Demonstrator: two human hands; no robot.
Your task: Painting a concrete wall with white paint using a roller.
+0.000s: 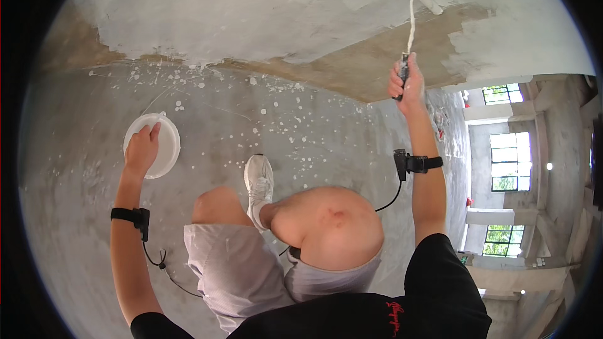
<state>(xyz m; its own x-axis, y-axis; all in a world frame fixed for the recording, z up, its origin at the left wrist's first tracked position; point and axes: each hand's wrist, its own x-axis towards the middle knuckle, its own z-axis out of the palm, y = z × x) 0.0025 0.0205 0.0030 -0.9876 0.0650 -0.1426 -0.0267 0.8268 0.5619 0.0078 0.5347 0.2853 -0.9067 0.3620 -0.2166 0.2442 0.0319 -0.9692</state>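
Observation:
My right hand (411, 85) is wrapped round the black handle of a paint roller (427, 0), raised at the upper right. Its white sleeve lies against the wall (301, 9), at the border between white coating and a bare brownish strip. At the left, my left hand (142, 149) is closed over a round white plastic tub (168, 157), seemingly gripping it. What its fingers press on is partly hidden. Pale material or a pale surface shows inside the tub.
White splashes dot the grey concrete floor (213, 125), thickest along the wall's foot. My bent legs and white shoe (258, 182) are in the middle. Black straps with cabled devices (402, 164) circle both forearms. Windows (510, 161) and concrete beams stand at the right.

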